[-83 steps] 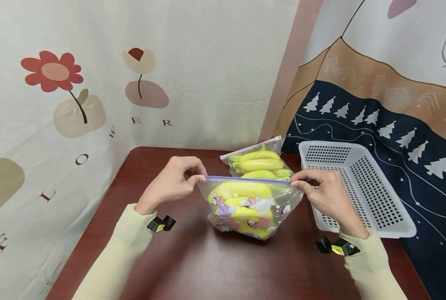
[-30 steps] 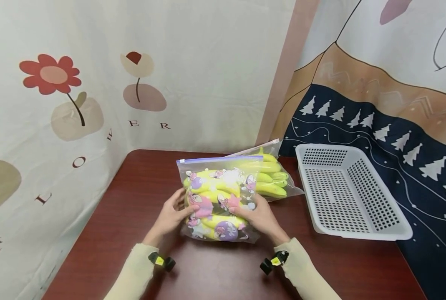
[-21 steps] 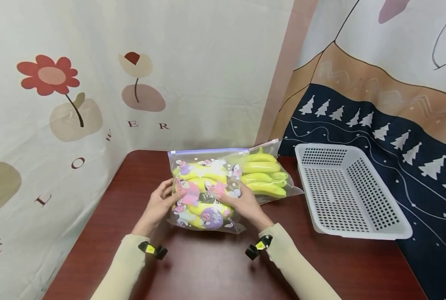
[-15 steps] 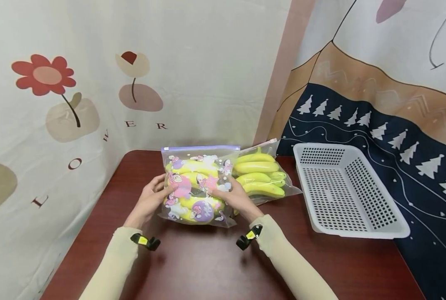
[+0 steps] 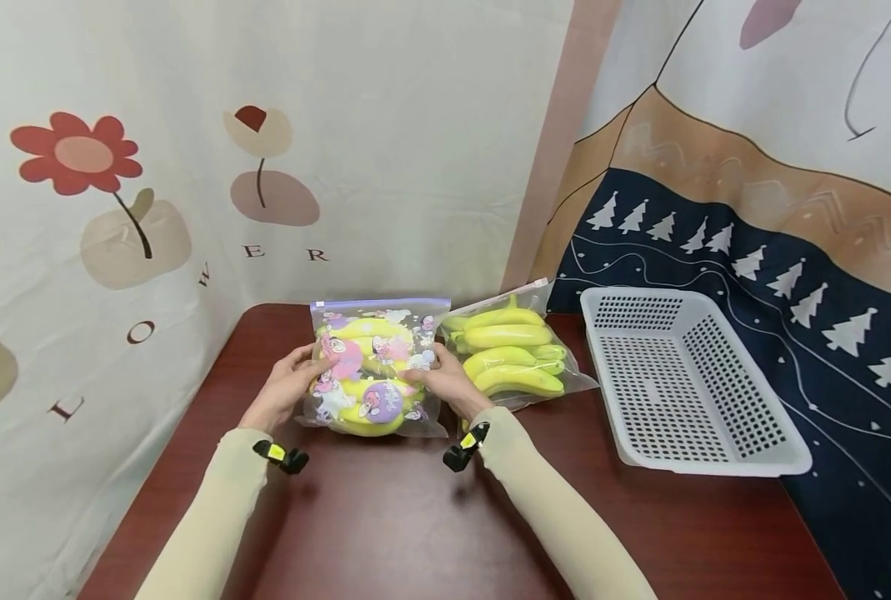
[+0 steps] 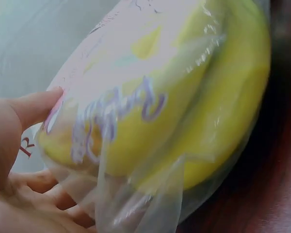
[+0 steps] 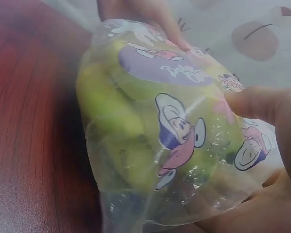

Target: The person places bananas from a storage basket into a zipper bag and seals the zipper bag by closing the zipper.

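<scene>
A zip bag of bananas (image 5: pixel 373 367), clear with pink and purple cartoon prints and a purple zip strip, is held at the table's back left. My left hand (image 5: pixel 282 387) grips its left side, thumb on the printed front and fingers behind. On the other side my right hand (image 5: pixel 451 382) grips it the same way. In the left wrist view the left fingers (image 6: pixel 39 181) curl under the plastic; in the right wrist view the right thumb (image 7: pixel 254 103) presses the print. Just right of it lies a second zip bag of bananas (image 5: pixel 511 337) with a pale pink strip.
A white perforated plastic basket (image 5: pixel 783 463) stands at the right of the dark red wooden table (image 5: pixel 385 525). Behind the table hangs a light printed cloth (image 5: pixel 415 150); a navy cloth with white trees (image 5: pixel 753 333) hangs on the right.
Earlier both hands pinched the ends of the purple zip strip. Afterwards they gripped the bag's sides and moved it left and back, uncovering the second bag. The basket stayed put.
</scene>
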`<state>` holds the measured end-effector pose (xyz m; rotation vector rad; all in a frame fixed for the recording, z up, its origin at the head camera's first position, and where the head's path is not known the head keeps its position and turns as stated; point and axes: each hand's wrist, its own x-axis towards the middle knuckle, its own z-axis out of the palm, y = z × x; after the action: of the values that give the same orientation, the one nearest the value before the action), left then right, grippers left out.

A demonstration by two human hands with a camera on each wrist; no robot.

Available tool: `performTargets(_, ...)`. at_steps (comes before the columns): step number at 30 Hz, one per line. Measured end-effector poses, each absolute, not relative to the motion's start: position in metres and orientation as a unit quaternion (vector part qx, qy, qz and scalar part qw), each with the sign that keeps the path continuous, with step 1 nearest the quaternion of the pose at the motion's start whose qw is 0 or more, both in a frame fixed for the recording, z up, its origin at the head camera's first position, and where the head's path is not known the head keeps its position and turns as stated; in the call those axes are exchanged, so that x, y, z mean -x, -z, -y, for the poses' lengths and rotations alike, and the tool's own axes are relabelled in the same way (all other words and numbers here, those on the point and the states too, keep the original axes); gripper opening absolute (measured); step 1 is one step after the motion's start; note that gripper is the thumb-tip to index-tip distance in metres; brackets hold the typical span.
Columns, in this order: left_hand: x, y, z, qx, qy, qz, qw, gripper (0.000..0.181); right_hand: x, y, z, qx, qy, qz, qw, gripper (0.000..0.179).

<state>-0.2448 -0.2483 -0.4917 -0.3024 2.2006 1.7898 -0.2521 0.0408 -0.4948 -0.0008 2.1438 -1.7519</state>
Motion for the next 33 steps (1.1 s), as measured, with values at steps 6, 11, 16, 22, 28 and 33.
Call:
performTargets(6, 0.255, 0.496, 0.254, 0.124, -0.598, -0.777, 0.151, 0.092, 0.258, 0.501, -0.029, -0.007, 0.601, -0.78, 0.174, 0.09)
performTargets(11, 0.261, 0.497, 0.253, 0.134, -0.579, -0.789, 0.157, 0.092, 0.262, 0.505, -0.029, -0.018, 0.595, -0.783, 0.179, 0.091)
performTargets(16, 0.266, 0.494, 0.247, 0.126, -0.552, -0.808, 0.165, 0.093, 0.267, 0.509, -0.032, -0.027, 0.594, -0.786, 0.172, 0.089)
performTargets(22, 0.272, 0.493, 0.245, 0.122, -0.536, -0.816, 0.179, 0.093, 0.267, 0.511, -0.032, -0.022, 0.558, -0.815, 0.154, 0.082)
performTargets(28, 0.271, 0.492, 0.247, 0.118, -0.524, -0.824, 0.18, 0.092, 0.259, 0.504, -0.035, -0.004, 0.536, -0.833, 0.137, 0.081)
performTargets(33, 0.266, 0.492, 0.249, 0.122, -0.529, -0.821, 0.176, 0.096, 0.247, 0.496, -0.046, 0.032, 0.5, -0.855, 0.134, 0.079)
